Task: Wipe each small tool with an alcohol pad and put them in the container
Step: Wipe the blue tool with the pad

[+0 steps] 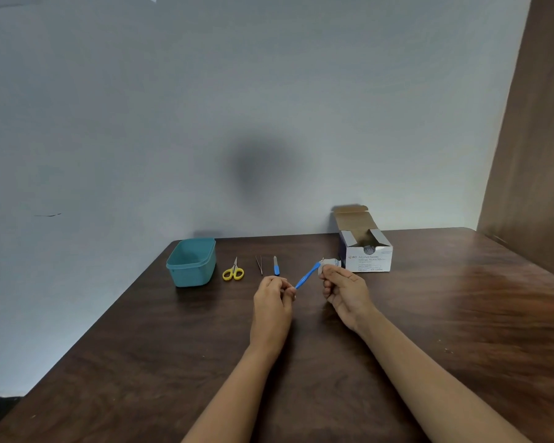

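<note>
Frame centre: my left hand [274, 290] pinches the blue tool [307, 276], my right hand [343, 289] pinches, apparently, an alcohol pad [328, 267] round its tip; box [370, 259] reads "BD Alcohol Swabs"; dark wooden table [461, 314], grey wall [269, 91]

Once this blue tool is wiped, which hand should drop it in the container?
Probably left: the left hand pinches the blue tool, and the teal container sits on its side; the right hand holds the pad.
</note>
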`<state>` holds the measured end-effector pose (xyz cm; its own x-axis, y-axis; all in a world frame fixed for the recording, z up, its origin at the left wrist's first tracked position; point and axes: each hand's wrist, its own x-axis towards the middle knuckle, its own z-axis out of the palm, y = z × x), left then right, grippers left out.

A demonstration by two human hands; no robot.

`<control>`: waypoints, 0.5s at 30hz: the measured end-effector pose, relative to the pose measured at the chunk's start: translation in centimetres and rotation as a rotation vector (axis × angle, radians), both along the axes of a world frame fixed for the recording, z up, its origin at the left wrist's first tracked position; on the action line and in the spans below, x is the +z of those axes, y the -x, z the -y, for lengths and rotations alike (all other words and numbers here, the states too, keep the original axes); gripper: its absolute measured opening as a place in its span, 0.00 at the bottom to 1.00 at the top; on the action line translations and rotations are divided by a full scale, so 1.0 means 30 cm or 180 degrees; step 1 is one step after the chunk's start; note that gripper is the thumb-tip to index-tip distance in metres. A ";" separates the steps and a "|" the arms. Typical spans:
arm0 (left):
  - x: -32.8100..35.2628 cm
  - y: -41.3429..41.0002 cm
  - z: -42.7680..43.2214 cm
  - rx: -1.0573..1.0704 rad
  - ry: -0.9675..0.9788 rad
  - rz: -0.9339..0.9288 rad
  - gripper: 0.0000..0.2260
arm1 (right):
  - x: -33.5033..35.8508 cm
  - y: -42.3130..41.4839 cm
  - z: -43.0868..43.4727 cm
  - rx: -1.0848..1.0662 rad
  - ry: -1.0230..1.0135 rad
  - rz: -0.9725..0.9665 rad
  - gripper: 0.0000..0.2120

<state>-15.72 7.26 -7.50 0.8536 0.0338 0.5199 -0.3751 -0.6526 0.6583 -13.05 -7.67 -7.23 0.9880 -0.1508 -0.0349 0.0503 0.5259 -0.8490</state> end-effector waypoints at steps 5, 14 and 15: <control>0.001 -0.003 0.002 0.0003 -0.0034 -0.0022 0.05 | 0.000 -0.005 0.007 0.0017 -0.0107 -0.0046 0.07; -0.001 -0.009 0.004 -0.0009 -0.0065 0.0022 0.05 | 0.012 0.006 0.003 0.0004 -0.0043 -0.0061 0.06; -0.001 -0.010 0.004 -0.0006 -0.0073 0.0036 0.05 | 0.012 0.006 0.001 -0.0035 -0.0040 -0.0071 0.06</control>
